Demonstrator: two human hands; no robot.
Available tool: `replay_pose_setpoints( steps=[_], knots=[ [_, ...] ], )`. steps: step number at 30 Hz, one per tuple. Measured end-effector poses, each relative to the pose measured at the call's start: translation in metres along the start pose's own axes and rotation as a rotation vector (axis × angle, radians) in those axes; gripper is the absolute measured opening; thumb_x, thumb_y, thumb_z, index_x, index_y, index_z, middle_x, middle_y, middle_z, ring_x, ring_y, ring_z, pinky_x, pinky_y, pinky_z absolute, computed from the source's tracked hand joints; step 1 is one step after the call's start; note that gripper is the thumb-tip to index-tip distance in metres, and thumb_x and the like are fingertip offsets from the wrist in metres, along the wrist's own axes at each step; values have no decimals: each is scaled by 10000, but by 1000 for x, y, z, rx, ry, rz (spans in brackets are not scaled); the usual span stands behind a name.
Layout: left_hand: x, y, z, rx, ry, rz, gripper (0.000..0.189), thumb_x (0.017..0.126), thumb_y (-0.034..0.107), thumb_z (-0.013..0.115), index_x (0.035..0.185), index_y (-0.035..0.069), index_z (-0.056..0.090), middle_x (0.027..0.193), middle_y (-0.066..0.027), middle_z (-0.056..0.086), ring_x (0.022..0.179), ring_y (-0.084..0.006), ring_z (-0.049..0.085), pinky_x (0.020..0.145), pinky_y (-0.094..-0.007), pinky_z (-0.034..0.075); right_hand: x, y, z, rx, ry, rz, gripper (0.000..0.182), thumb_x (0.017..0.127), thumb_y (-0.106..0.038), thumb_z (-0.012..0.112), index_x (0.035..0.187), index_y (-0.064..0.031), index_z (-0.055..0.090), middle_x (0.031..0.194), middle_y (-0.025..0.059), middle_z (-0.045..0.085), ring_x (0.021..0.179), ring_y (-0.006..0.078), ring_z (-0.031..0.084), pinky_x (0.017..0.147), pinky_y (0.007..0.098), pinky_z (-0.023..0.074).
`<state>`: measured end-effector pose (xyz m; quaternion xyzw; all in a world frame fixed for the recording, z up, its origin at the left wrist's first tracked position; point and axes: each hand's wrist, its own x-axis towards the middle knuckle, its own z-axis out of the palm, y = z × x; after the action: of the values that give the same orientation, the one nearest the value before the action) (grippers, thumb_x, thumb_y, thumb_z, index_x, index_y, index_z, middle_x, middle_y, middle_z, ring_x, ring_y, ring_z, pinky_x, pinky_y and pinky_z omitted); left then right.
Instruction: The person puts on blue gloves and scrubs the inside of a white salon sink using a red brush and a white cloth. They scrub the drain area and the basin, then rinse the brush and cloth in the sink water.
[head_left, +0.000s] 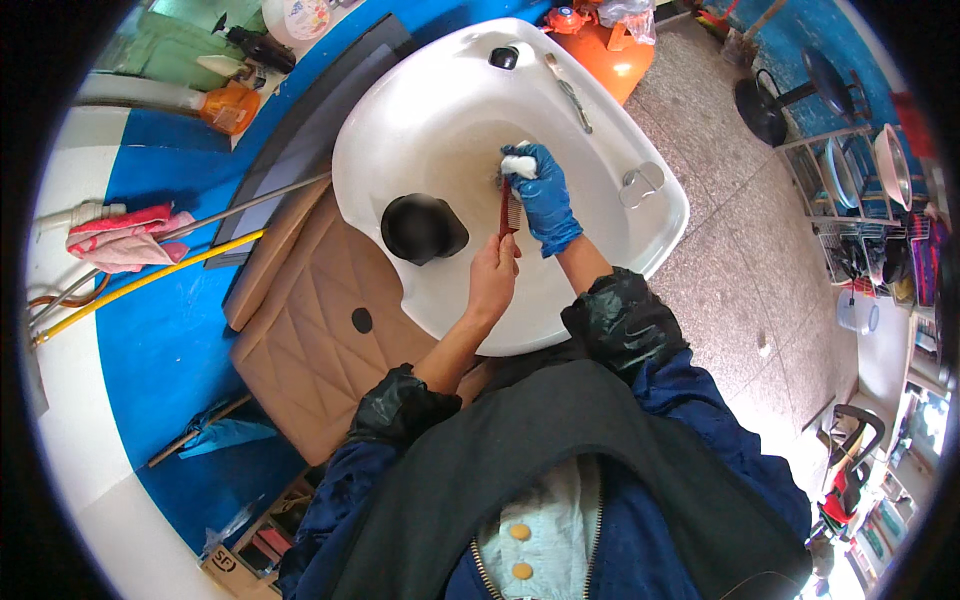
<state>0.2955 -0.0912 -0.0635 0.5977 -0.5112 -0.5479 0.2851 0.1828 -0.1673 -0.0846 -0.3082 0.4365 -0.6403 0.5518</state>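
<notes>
My left hand (493, 276), bare, grips one end of a red comb (510, 211) over a white shampoo basin (390, 97). My right hand (546, 201) wears a blue glove and holds a white wad (520, 166), perhaps sponge or cloth, against the comb's far end. Part of the comb is hidden by the glove. Left of my hands, a black neck rest (450, 232) sits at the basin's notch. Cloudy water or residue covers the bowl's bottom. A slim tool (571, 97) lies along the basin's right rim, above a round metal fitting (641, 184).
A brown quilted chair (315, 322) adjoins the basin at left. Behind it, a towel (127, 240) hangs near a yellow hose (172, 271). An orange gas cylinder (600, 56) stands beyond the basin. At right, a metal rack (840, 217) holds bowls beside the speckled floor (735, 225).
</notes>
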Motion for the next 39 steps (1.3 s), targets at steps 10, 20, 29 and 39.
replay_pose_setpoints(
  steps=[10,20,29,39],
  knots=[
    [1,6,-19,-387,-67,-240,304,928,273,399,724,63,481,496,40,350,391,-41,289,369,-205,226,23,21,-36,26,293,-15,268,875,-210,532,1082,-42,517,918,35,569,726,129,541,626,271,467],
    [16,3,-18,-410,-8,-290,339,929,298,395,703,59,479,490,37,357,390,-51,293,363,-211,217,-41,16,2,-1137,-337,-536,338,871,-83,468,1205,-41,488,1215,118,488,1158,258,443,988,303,318],
    [10,-1,-23,-386,-180,-335,317,925,284,402,725,54,488,475,41,345,378,-55,283,356,-216,205,9,36,-38,-427,-217,-51,328,811,3,458,1096,-93,589,1164,136,532,1094,292,488,951,362,362],
    [10,-16,-32,-223,-152,-361,397,921,367,380,702,62,508,468,58,318,385,-45,253,372,-212,173,7,64,-48,-853,-205,-193,257,830,-38,455,1035,-80,604,1083,168,560,1030,307,525,892,357,406]
  ],
)
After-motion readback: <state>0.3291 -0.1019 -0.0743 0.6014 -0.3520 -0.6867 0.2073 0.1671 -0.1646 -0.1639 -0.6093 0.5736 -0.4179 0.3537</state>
